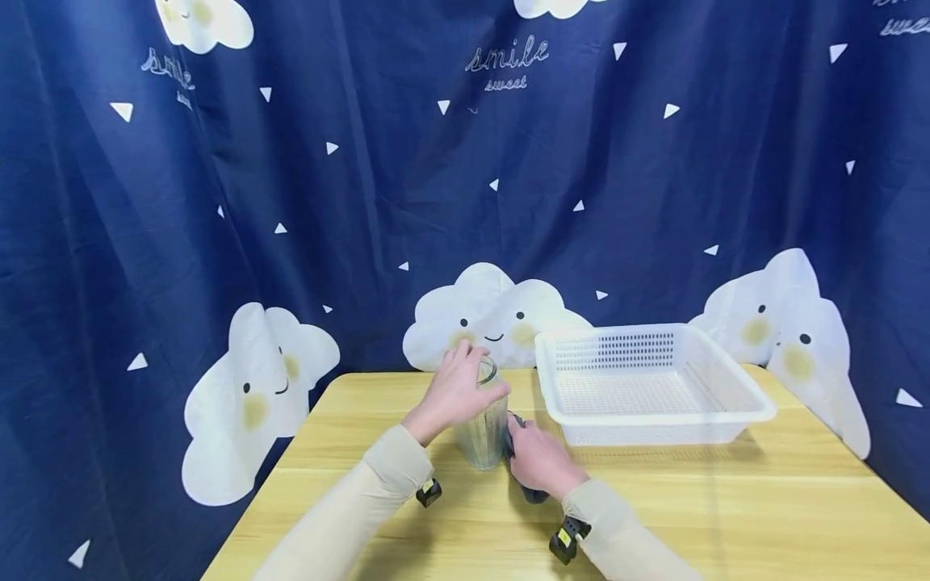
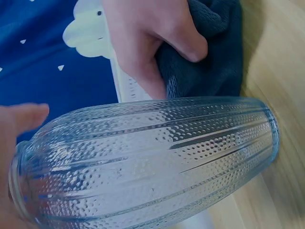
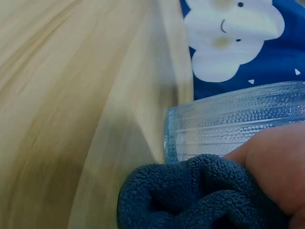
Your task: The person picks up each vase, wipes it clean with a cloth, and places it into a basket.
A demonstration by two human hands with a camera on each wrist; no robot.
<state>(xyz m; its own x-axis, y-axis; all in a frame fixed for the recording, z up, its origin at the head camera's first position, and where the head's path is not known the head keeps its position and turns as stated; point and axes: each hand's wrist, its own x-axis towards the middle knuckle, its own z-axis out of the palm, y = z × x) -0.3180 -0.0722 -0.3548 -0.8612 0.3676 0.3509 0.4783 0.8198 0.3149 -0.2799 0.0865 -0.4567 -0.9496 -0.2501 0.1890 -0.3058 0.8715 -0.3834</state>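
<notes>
A clear glass vase [image 1: 479,442] with ribbed, dimpled sides stands upright on the wooden table. My left hand [image 1: 459,389] grips it near the rim, thumb and fingers spread around the top. In the left wrist view the vase [image 2: 152,162] fills the middle, and part of that hand shows at the left edge. On the vase's right side, my right hand [image 1: 541,460] holds a bunched dark grey-blue towel [image 1: 534,494]. The towel [image 3: 205,191] lies against the lower part of the glass in the right wrist view. Most of my right fingers are hidden by it.
A white perforated plastic basket [image 1: 657,420] stands at the back right of the wooden table [image 1: 799,516], just right of my right hand. Behind the table hangs a dark blue curtain [image 1: 407,202] with smiling clouds and small white triangles.
</notes>
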